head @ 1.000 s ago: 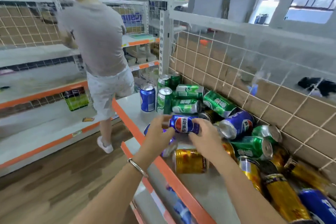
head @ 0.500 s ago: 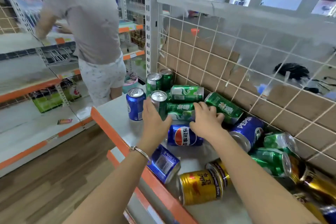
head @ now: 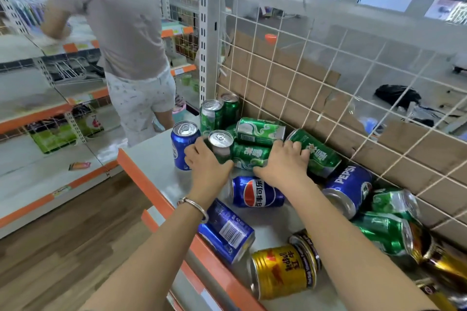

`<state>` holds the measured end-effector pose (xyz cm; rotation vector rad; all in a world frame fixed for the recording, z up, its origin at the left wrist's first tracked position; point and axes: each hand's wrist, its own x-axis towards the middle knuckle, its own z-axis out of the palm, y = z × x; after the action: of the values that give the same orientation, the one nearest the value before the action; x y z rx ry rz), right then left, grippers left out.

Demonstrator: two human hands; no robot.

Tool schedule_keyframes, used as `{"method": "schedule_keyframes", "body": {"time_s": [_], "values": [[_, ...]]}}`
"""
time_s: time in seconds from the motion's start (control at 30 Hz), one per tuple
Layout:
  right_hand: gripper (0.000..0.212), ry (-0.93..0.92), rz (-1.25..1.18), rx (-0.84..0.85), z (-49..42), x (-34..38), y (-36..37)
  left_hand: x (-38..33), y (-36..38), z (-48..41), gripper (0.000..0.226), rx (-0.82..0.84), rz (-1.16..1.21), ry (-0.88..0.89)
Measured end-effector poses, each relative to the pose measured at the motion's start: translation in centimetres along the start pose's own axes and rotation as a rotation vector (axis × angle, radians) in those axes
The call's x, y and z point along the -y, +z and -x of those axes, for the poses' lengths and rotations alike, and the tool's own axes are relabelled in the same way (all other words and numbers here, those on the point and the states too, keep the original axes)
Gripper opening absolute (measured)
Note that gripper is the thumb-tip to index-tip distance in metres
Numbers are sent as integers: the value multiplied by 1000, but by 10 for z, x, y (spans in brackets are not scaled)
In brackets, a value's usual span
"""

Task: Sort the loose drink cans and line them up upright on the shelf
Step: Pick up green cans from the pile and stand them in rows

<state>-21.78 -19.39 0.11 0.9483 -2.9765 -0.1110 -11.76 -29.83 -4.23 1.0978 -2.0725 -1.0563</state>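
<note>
**Can sort: both hands at the green cans, mid-shelf**

Nearest you: gold Red Bull can (head: 283, 271) on its side, front of shelf (head: 146, 156), w/ a darker can end just behind it. Left of it, blue barcode can (head: 227, 232) lies on its side at the orange shelf edge, partly under your left forearm; bracelet (head: 194, 206) on that wrist. Mid-shelf, between your two arms, Pepsi can (head: 257, 192) lies on its side. A second one, PEPSI-lettered can (head: 348, 189), lies to the right w/ crushed green cans (head: 384, 232) heaped beyond it along the mesh.

Left hand (head: 207, 166): fingers curled round the near side of upright green can (head: 221, 145), thumb at its base. Upright blue can (head: 183, 144) stands just left, touching your knuckles.

Right hand (head: 283, 161): fingers curled over the right end of lower lying green can (head: 250, 156), thumb on its near side. Another green can (head: 260, 131) is stacked on top; slanted green can (head: 313, 153) lies beside your fingertips.

Farther back: 2 upright green cans (head: 211, 115) in the corner by the post. Wire mesh (head: 328, 83) w/ cardboard (head: 278, 76) behind. Another person (head: 121, 20) stands at the far-left shelving, back to you.
</note>
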Motion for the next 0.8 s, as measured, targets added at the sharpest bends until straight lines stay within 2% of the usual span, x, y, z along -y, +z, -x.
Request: {"method": "schedule_keyframes", "body": {"time_s": [0.13,0.27,0.4,0.5,0.67,0.8], "values": [[74,-2,-56,63,2,9,8,1,6,4,65,102,85,65],[74,47,-129,134,-2,8,10,4,11,6,69,159,23,162],[85,110,-100,203,-8,6,9,4,4,6,62,180,147,54],[81,121,-55,266,-9,6,6,7,0,9,61,212,125,56],[85,125,-105,236,-2,5,8,8,-3,14,59,226,137,61],[74,76,-96,211,5,2,1,6,-6,18,59,226,168,73]]}}
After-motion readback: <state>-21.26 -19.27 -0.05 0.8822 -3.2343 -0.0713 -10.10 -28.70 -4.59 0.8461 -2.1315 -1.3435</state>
